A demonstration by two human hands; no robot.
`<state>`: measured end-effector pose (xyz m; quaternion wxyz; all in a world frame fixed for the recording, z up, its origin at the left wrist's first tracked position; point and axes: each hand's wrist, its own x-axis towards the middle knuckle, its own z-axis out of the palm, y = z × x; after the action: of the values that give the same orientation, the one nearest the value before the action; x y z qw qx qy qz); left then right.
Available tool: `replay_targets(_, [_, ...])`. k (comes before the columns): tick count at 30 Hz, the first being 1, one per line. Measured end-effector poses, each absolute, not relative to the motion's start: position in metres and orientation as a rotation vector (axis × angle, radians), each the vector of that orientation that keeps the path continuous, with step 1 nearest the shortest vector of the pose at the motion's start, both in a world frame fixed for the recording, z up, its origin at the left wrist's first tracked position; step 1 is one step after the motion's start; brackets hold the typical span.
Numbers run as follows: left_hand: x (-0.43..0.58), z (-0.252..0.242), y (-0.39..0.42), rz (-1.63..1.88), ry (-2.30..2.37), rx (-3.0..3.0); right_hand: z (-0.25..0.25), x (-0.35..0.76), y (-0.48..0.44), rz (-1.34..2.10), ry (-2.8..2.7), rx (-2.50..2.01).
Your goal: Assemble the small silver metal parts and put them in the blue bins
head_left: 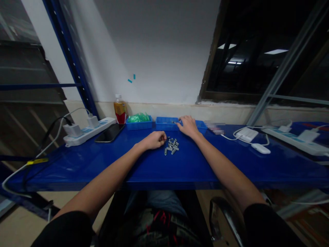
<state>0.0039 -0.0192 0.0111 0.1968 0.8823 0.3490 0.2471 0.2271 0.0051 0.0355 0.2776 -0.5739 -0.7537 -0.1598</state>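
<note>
Beside a loose pile of small silvery metal cylinders [171, 146] on the table, my left hand [156, 140] is closed in a pinch. Whatever its fingertips hold is too small and hidden to make out. My right hand [189, 126] reaches over the blue bins, palm down, with thumb and forefinger apart. Small metal pieces [173, 122] lie by its fingertips in the left blue bin [162, 128]. Part of the right blue bin [201, 127] is covered by this hand.
Left of the bins stand a blue bin [139, 126] of green plastic [138, 117] and a drink bottle [120, 109]. A phone [110, 133] lies near a power strip [89, 132]. To the right are a white charger [247, 134], a white case [260, 148], cables and another power strip [295, 139].
</note>
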Motion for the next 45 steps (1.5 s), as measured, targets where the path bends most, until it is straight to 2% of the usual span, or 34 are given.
replay_targets(4, [0.013, 0.018, -0.006, 0.962, 0.984, 1.989, 0.031, 0.216, -0.015, -0.258, -2.259, -1.278])
replay_targets(7, [0.026, 0.023, 0.004, 0.978, 0.964, 1.73, 0.027, 0.204, -0.022, -0.263, -2.364, -1.183])
replay_targets(11, [0.035, 0.018, 0.014, 0.949, 0.93, 1.684, 0.021, 0.196, -0.022, -0.323, -2.342, -1.253])
replay_targets(15, [0.029, 0.001, 0.014, 1.024, 1.038, 1.857, 0.019, 0.198, -0.02, -0.361, -2.337, -1.251])
replay_targets(18, [0.025, -0.007, 0.007, 1.073, 1.076, 2.35, 0.023, 0.201, -0.019, -0.405, -2.245, -1.284])
replay_targets(23, [0.025, -0.008, -0.001, 0.746, 0.959, 2.895, 0.035, 0.221, -0.011, -0.42, -1.979, -1.254])
replay_targets(26, [0.025, -0.006, 0.0, 0.656, 1.047, 2.912, 0.041, 0.243, -0.007, -0.465, -1.806, -1.294])
replay_targets(30, [0.024, -0.007, 0.001, 0.745, 1.103, 2.86, 0.039, 0.267, -0.003, -0.541, -1.658, -1.519])
replay_targets(35, [0.022, -0.01, 0.007, 0.965, 1.137, 2.669, 0.031, 0.245, -0.007, -0.408, -1.951, -1.451])
replay_targets(41, [0.013, -0.004, 0.01, 0.745, 1.069, 2.74, 0.016, 0.202, -0.016, -0.25, -2.29, -1.316])
replay_targets(45, [0.013, -0.001, 0.008, 0.804, 1.063, 2.631, 0.009, 0.199, -0.019, -0.185, -2.334, -1.328])
